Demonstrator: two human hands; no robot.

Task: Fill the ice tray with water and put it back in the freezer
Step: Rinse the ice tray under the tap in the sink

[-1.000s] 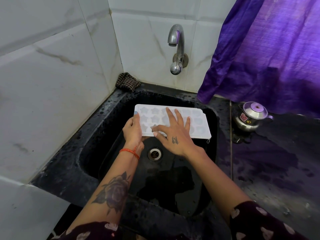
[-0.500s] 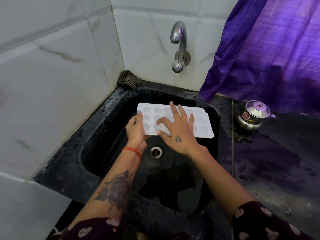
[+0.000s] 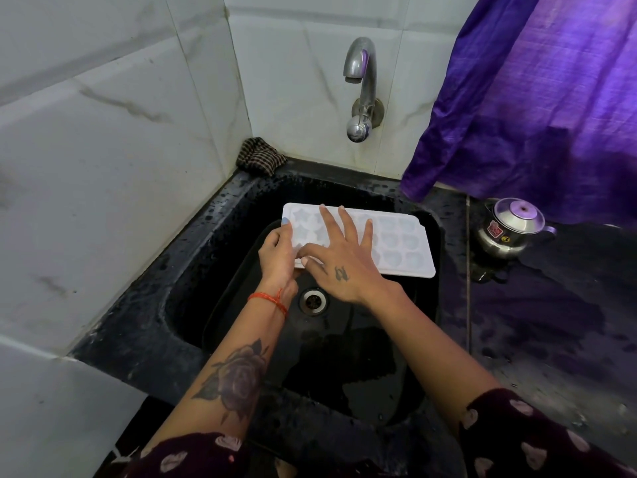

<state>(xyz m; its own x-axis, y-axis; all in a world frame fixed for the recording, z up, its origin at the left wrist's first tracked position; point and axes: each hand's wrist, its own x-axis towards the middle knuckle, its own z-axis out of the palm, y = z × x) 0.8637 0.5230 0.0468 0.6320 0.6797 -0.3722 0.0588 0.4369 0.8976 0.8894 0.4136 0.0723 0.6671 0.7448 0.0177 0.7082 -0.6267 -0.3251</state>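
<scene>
Gripping the ice tray [image 3: 396, 236] at its left end, the left hand [image 3: 277, 251] held it; its long axis ran left-right below the tap [image 3: 360, 63]; the right hand [image 3: 344, 263] lay flat on top, fingers straight.

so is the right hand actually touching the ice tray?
Touching. The head view shows the right hand lying flat, fingers spread, on the top of the ice tray, while the left hand grips its left end.

One ice tray [image 3: 396, 243]; one tap [image 3: 360, 88]; one kettle [image 3: 510, 229]; two hands [image 3: 344, 267].
</scene>
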